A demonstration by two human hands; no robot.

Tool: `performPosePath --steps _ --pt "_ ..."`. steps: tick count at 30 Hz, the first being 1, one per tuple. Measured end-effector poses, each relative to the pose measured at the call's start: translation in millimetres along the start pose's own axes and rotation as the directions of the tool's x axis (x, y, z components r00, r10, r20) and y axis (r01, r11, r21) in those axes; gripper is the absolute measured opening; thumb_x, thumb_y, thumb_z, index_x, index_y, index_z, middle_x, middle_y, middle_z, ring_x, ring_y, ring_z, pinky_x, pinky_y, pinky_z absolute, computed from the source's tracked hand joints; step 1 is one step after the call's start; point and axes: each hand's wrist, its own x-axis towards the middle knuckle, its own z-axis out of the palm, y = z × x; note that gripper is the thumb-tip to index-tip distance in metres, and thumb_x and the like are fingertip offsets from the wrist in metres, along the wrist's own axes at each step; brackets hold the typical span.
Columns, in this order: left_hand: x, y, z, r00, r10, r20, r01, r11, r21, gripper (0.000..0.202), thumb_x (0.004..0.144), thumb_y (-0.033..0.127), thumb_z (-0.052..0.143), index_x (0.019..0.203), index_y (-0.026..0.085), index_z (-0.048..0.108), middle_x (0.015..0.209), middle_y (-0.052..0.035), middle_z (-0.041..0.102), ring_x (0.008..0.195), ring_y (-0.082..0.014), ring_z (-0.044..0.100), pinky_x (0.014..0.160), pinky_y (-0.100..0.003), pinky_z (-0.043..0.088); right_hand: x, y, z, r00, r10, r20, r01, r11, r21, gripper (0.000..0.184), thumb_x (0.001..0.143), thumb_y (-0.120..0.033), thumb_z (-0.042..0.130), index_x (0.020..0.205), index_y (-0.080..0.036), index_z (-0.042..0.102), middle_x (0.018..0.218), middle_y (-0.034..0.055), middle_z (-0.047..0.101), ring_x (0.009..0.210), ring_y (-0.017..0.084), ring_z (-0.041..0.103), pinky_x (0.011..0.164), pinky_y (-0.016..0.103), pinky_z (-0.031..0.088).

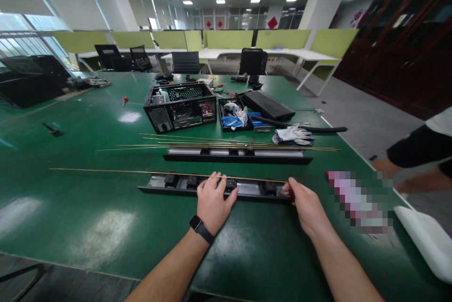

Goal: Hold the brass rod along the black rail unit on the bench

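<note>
**Two bare hands on the near rail, brass rod along its back edge**

And there it is, dead centre on the green table (106,241): the near rail (249,188), a dark-edged channel with black blocks (171,179) along it. Take the rail's middle as the clock's hub, twelve pointing away from the wearer. The brass rod (106,170) lies along the rail's far side and shoots well past its nine o'clock end.

Left hand (214,201), black watch (201,228) at the wrist, spreads over the middle of the rail, thumb wide of the fingers, fingertips at the rod; whether it grips anything, one cannot tell. Over at three o'clock, the right hand (305,203) has thumb and fingers drawn together, pinching the rod's end beside the rail's tip!

Straight up at twelve, the far rail (264,153), with a spread of thin rods (219,142) above it. Eleven o'clock: an open computer case (158,118). One o'clock: white gloves (293,135) beside a black hose (325,129). And out at three, a blurred, pixelated packet (356,201).
</note>
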Motion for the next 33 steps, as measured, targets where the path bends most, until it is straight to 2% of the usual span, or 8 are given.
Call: performPosePath --steps 5,10,17,24,28,33 --pt "1 0 -0.8 1.000 0.002 -0.003 -0.002 1.000 -0.002 0.036 0.097 0.043 0.068 0.125 0.020 0.071 0.134 -0.0154 0.073 0.135 -0.0317 0.063 0.105 -0.050 0.049 -2 -4 2 1.000 -0.002 -0.005 0.002 1.000 -0.012 0.049 0.076 -0.069 0.072 0.068 -0.020 0.072 0.076 0.0093 0.071 0.075 0.023 0.064 0.064 0.033 0.044" --pt "1 0 -2.4 1.000 -0.001 0.007 0.001 1.000 -0.003 0.036 0.097 0.043 0.068 0.125 0.020 0.071 0.135 -0.0157 0.072 0.135 -0.0316 0.063 0.105 -0.050 0.049 6 4 -5 0.999 0.041 -0.010 -0.040 0.998 0.042 0.051 0.075 -0.069 0.074 0.074 -0.019 0.074 0.078 0.0094 0.071 0.071 0.021 0.061 0.059 0.032 0.042" --pt "0 1 -2.7 1.000 -0.001 0.005 0.001 1.000 -0.003 0.035 0.097 0.043 0.067 0.125 0.022 0.072 0.135 -0.0154 0.072 0.135 -0.0320 0.063 0.105 -0.051 0.049 24 12 -29 0.995 0.054 -0.087 -0.040 0.987 0.155 0.042 0.076 -0.059 0.079 0.076 -0.018 0.071 0.075 0.0077 0.068 0.062 0.016 0.056 0.051 0.028 0.040" --pt "1 0 -2.1 1.000 -0.001 0.002 0.001 1.000 -0.005 0.037 0.097 0.043 0.068 0.124 0.019 0.072 0.134 -0.0160 0.073 0.134 -0.0318 0.063 0.105 -0.051 0.049 32 5 -52 0.985 0.103 -0.136 -0.071 0.973 0.222 0.029 0.082 -0.045 0.074 0.075 -0.017 0.069 0.071 0.0053 0.063 0.057 0.012 0.052 0.046 0.022 0.038" --pt "0 0 -1.1 1.000 0.003 -0.002 -0.003 1.000 -0.005 0.036 0.097 0.043 0.068 0.124 0.020 0.072 0.134 -0.0159 0.073 0.133 -0.0315 0.064 0.105 -0.051 0.049 38 2 -59 0.978 0.143 -0.152 -0.104 0.965 0.239 0.029 0.083 -0.046 0.074 0.074 -0.019 0.065 0.067 0.0039 0.060 0.054 0.013 0.050 0.043 0.022 0.037" --pt "1 0 -1.2 1.000 0.000 -0.003 0.000 1.000 -0.006 0.035 0.097 0.043 0.068 0.124 0.021 0.072 0.134 -0.0155 0.073 0.134 -0.0311 0.063 0.105 -0.051 0.049 43 2 -69 0.979 0.133 -0.152 -0.090 0.961 0.261 0.035 0.080 -0.050 0.078 0.075 -0.020 0.062 0.068 0.0035 0.058 0.052 0.012 0.048 0.041 0.023 0.035"
